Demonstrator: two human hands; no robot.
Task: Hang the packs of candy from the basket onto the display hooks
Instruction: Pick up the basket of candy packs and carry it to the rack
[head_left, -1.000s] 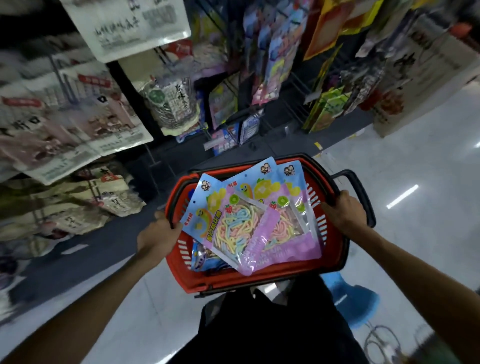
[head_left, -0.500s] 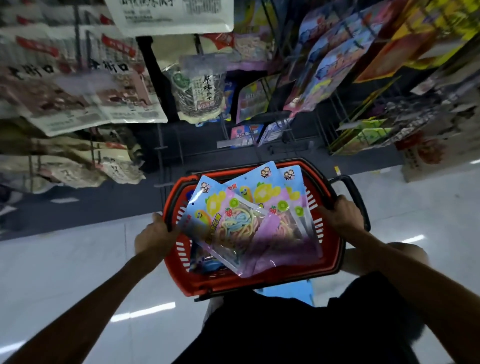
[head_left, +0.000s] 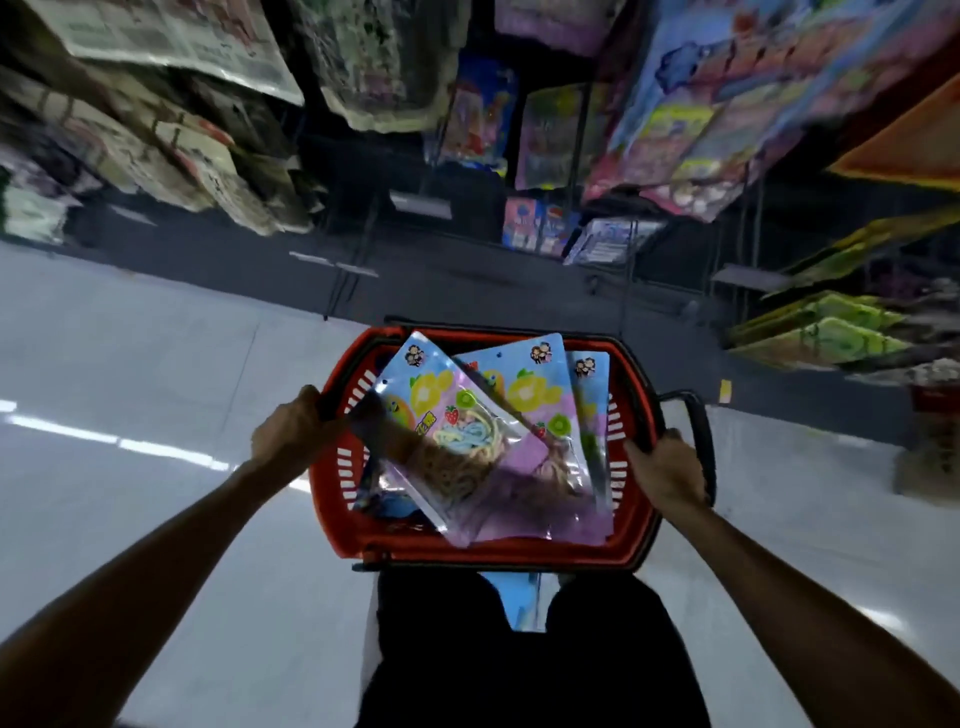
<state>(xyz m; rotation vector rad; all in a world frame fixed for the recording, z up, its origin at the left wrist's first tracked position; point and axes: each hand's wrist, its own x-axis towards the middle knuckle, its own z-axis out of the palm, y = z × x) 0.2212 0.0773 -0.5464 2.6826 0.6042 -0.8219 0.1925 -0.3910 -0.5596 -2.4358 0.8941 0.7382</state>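
In front of the dark display rack (head_left: 467, 249), now nearer than a second ago, the left hand (head_left: 291, 436) and right hand (head_left: 667, 470) grip the red basket (head_left: 488, 551) by its rims, candy packs (head_left: 483, 441) inside, so none is hung yet.
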